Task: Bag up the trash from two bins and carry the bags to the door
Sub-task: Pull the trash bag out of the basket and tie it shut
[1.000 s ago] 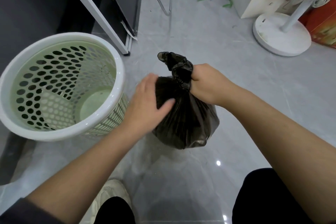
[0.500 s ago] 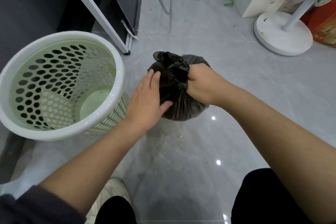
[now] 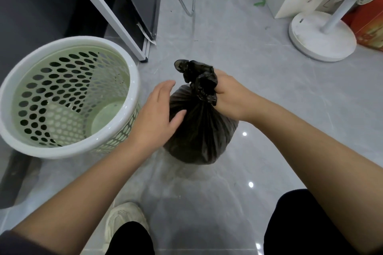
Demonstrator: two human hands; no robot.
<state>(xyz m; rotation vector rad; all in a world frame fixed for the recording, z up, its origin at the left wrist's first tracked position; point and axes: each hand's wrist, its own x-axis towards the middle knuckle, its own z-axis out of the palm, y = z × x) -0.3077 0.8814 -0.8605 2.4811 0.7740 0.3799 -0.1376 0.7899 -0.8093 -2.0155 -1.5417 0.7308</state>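
Our right hand (image 3: 226,94) grips the trash bag (image 3: 200,130) by its twisted neck, upright above the floor (image 3: 259,72); left hand (image 3: 157,114), fingers (image 3: 165,87) spread, steadies its side, apparently touching, beside the empty bin (image 3: 132,80).

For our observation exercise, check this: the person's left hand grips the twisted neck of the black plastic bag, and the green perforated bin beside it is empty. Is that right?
One error: the head view shows the right hand in a grip on the twisted neck of the black plastic bag; the left hand rests on its side. The green perforated bin is indeed empty.
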